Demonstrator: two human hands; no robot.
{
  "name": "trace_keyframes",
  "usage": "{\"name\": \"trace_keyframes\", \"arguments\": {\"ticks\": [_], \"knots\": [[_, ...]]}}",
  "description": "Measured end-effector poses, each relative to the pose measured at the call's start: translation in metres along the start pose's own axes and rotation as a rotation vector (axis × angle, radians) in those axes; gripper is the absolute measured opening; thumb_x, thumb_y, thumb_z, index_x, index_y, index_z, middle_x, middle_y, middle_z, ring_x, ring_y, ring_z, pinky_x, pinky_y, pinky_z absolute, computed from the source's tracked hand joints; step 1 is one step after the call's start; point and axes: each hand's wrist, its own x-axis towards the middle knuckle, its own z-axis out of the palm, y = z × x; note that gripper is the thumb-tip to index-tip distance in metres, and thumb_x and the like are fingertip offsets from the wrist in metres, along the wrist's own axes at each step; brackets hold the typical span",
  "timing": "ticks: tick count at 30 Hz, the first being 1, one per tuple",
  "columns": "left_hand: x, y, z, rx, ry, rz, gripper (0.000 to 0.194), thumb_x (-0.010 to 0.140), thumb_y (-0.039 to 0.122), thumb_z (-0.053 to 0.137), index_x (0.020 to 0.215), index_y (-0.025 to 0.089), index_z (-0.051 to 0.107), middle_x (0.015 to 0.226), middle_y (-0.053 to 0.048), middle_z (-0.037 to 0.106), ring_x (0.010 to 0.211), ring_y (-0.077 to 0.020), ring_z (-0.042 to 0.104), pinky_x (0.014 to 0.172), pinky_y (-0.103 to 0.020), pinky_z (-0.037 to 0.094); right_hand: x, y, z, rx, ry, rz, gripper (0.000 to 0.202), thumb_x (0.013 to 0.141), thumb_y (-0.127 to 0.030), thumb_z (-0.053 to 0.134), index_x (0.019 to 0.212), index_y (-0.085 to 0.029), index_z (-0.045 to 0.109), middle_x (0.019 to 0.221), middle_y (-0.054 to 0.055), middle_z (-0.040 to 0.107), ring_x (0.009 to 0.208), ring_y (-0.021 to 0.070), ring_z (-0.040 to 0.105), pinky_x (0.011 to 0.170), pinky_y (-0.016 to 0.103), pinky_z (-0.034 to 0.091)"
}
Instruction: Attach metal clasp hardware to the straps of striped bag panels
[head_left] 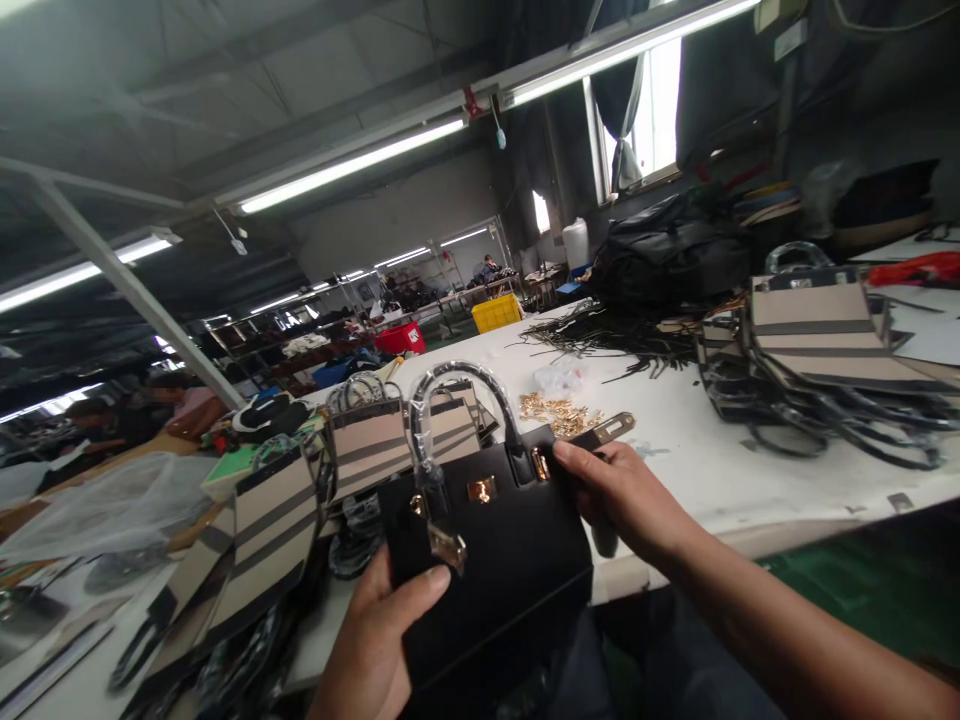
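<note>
The left hand [371, 635] grips the near left side of a black handbag [510, 580], its thumb pressed on the front panel, while the right hand [626, 490] pinches the handbag's upper right corner, thumb on the top edge. So the handbag is held between both hands, tilted, in front of the worktop [690, 480].

As far as shows, the handbag looks well advanced: its handle [491, 388] is attached and wrapped in clear film, and a gold clasp [482, 489] sits at its upper middle. The closing part seems left undone: one metal-tipped strap [448, 548] hangs on the handbag's left front, and another strap end [615, 428] sticks out past its right corner, neither over the clasp. The handbag's lower part is dark and blurred, so its finish there is hard to judge.

Just beyond the handbag's top right corner lie loose gold fittings [559, 412]. Beige-and-black bags [274, 515] stand to the handbag's left, and a further pile [814, 320] lies well to its right; these are presumably yet to be worked.
</note>
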Motion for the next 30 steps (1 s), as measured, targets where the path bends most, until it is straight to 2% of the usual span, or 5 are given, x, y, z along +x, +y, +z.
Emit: {"name": "trace_keyframes", "arguments": {"ticks": [7, 17, 22, 26, 30], "knots": [[0.026, 0.012, -0.009, 0.272, -0.056, 0.171, 0.036, 0.075, 0.047, 0.089, 0.089, 0.017, 0.075, 0.079, -0.003, 0.075, 0.075, -0.0209, 0.069, 0.079, -0.032, 0.056, 0.008, 0.019, 0.01, 0.021, -0.006, 0.039, 0.063, 0.083, -0.07, 0.073, 0.053, -0.019, 0.052, 0.044, -0.002, 0.048, 0.036, 0.0093, 0.042, 0.035, 0.022, 0.032], [0.061, 0.021, -0.039, 0.821, -0.303, 0.152, 0.034, 0.089, 0.054, 0.073, 0.091, 0.02, 0.074, 0.093, -0.004, 0.078, 0.098, -0.0291, 0.072, 0.091, -0.034, 0.053, -0.015, 0.103, 0.023, 0.161, -0.064, 0.245, 0.052, 0.089, -0.065, 0.069, 0.069, -0.018, 0.063, 0.043, -0.005, 0.047, 0.04, 0.0091, 0.038, 0.043, 0.023, 0.029], [0.126, -0.041, -0.011, 0.924, -0.635, 0.09, 0.035, 0.088, 0.049, 0.07, 0.107, 0.02, 0.076, 0.113, -0.005, 0.08, 0.11, -0.0305, 0.071, 0.098, -0.036, 0.052, -0.046, 0.165, -0.002, 0.166, 0.133, 0.416, 0.054, 0.09, -0.066, 0.067, 0.076, -0.014, 0.07, 0.043, -0.004, 0.048, 0.039, 0.0101, 0.04, 0.042, 0.023, 0.032], [0.166, -0.112, 0.03, 1.281, -0.571, 0.074, 0.034, 0.085, 0.053, 0.072, 0.103, 0.025, 0.077, 0.109, -0.005, 0.081, 0.1, -0.0295, 0.073, 0.086, -0.035, 0.054, -0.058, 0.202, -0.022, 0.188, 0.331, 0.531, 0.056, 0.086, -0.068, 0.071, 0.077, -0.013, 0.07, 0.045, -0.003, 0.05, 0.039, 0.0105, 0.042, 0.04, 0.024, 0.035], [0.172, -0.17, 0.055, 1.413, -0.487, 0.087, 0.034, 0.09, 0.052, 0.068, 0.113, 0.028, 0.075, 0.119, -0.007, 0.078, 0.109, -0.0299, 0.072, 0.088, -0.035, 0.051, -0.059, 0.225, -0.036, 0.188, 0.452, 0.621, 0.061, 0.083, -0.072, 0.072, 0.078, -0.012, 0.072, 0.047, -0.002, 0.05, 0.042, 0.0107, 0.043, 0.041, 0.023, 0.035]]}}
